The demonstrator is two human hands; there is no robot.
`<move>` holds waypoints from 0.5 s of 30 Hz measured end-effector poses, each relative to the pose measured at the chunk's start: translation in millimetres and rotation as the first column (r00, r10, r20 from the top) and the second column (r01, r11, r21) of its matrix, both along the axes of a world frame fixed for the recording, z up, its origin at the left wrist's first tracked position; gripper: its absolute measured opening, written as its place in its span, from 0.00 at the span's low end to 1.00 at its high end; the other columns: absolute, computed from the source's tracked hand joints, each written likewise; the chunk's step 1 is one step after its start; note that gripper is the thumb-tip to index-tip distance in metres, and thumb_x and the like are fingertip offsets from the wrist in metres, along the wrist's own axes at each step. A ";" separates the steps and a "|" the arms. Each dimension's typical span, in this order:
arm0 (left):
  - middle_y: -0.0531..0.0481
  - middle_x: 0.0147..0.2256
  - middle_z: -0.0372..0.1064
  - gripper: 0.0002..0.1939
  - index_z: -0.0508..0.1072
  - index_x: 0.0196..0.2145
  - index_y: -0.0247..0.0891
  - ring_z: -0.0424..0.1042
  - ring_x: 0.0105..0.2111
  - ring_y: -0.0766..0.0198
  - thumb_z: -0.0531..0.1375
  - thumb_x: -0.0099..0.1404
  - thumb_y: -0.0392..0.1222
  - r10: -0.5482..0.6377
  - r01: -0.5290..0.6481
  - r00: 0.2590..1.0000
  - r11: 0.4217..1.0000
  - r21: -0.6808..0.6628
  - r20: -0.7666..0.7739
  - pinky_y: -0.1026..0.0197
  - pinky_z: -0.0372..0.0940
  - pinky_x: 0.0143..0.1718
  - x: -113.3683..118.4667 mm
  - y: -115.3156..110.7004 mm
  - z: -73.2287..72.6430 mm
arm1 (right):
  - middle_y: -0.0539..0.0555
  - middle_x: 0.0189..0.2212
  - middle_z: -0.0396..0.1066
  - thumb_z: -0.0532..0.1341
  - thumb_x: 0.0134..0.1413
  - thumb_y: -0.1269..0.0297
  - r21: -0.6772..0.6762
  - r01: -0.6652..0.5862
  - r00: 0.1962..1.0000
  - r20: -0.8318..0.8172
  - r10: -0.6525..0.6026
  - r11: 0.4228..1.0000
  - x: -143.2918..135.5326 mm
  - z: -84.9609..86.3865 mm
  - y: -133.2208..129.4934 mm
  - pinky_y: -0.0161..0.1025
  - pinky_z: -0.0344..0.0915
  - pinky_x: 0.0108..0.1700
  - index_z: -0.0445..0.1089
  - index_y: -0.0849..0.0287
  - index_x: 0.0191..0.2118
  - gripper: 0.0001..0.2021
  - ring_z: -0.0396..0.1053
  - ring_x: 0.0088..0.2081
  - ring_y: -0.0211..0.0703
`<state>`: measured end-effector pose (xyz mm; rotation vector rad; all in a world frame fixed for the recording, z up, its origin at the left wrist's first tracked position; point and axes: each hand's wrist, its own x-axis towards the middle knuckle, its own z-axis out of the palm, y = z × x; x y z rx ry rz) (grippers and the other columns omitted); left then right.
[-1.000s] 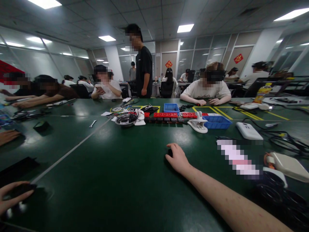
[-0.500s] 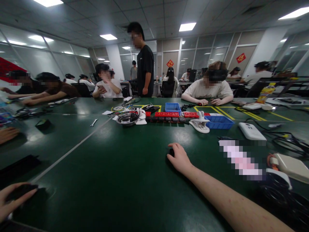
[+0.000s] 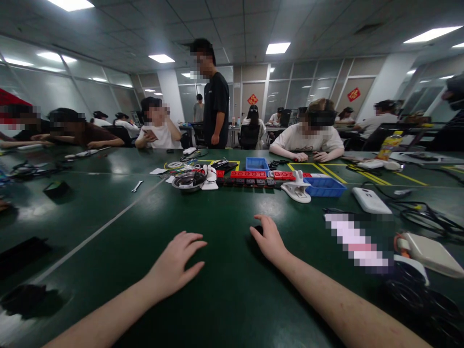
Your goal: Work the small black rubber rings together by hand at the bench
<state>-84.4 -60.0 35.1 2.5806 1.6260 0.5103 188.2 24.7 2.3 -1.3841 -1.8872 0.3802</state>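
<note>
My left hand [image 3: 179, 261] hovers over or rests on the green table [image 3: 213, 309], fingers stretched and thumb apart, with nothing in it. Near the middle, my right hand [image 3: 268, 238] has its thumb and fingers curved round a small dark object [image 3: 258, 229]. Most of that object is hidden by the hand, so its kind does not show. At the lower left lies a dark, lumpy object [image 3: 23, 299], well apart from my left hand.
Ahead lie a red power strip or rail [image 3: 248, 175], a metal bowl [image 3: 184, 182] with cables, a white clamp [image 3: 297, 187], and a blue bin [image 3: 324, 187]. A wrench [image 3: 137, 186] lies left. White and black devices crowd the right. Several people sit around; one stands.
My left hand has let go of the dark object at the lower left and moved right toward the middle of the table. My right hand stays round the small dark object.
</note>
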 end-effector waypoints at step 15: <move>0.47 0.39 0.68 0.15 0.68 0.40 0.37 0.65 0.41 0.57 0.60 0.55 0.43 -0.362 0.370 0.925 0.928 -0.053 0.112 0.57 0.61 0.44 151.0 106.9 -12.3 | 0.57 0.42 0.62 0.47 0.57 0.61 0.144 0.012 0.957 -0.288 0.030 0.990 8.2 -5.3 9.0 0.44 0.57 0.50 0.61 0.59 0.43 0.12 0.60 0.46 0.44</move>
